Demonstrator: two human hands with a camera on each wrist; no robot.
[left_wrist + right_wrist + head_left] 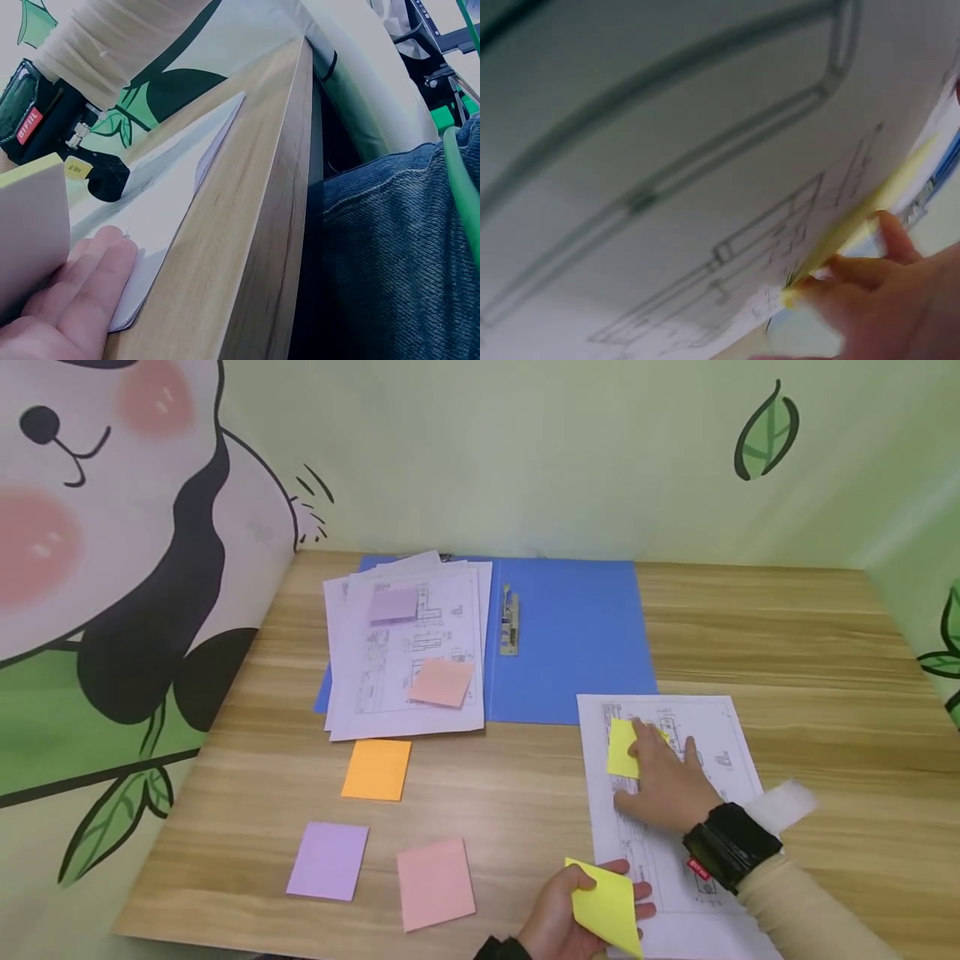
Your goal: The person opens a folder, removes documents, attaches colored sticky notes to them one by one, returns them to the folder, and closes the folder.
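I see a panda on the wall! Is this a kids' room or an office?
Probably a desk corner for paperwork: a wooden table with a blue folder, technical drawings and sticky notes, beside a cartoon panda wall.

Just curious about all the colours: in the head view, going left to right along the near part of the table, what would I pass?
Purple pad → orange pad → pink pad → left hand gripping a yellow pad → right hand pressing a yellow note onto the drawing sheet.

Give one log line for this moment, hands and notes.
left hand: holds yellow pad | right hand: presses yellow note on drawing sheet
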